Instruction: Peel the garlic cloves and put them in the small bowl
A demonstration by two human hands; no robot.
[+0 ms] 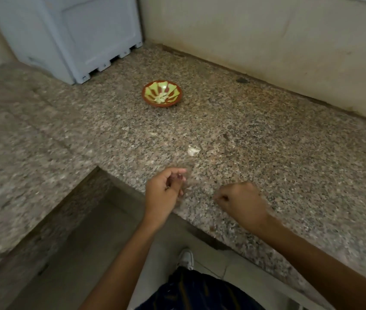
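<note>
Garlic cloves [161, 98], pale and peeled by the look of them, sit heaped in the bottom of the small bowl [147, 91] at the back of the granite bench [267, 135], so a good share of the job looks done. One whitish piece [193, 151] lies loose on the bench, between the bowl and the hands; clove or scrap of skin, I cannot tell. Left hand [164, 191] is curled with fingertips pinched together, right hand [240, 202] is clenched, and whether either holds anything I cannot tell.
</note>
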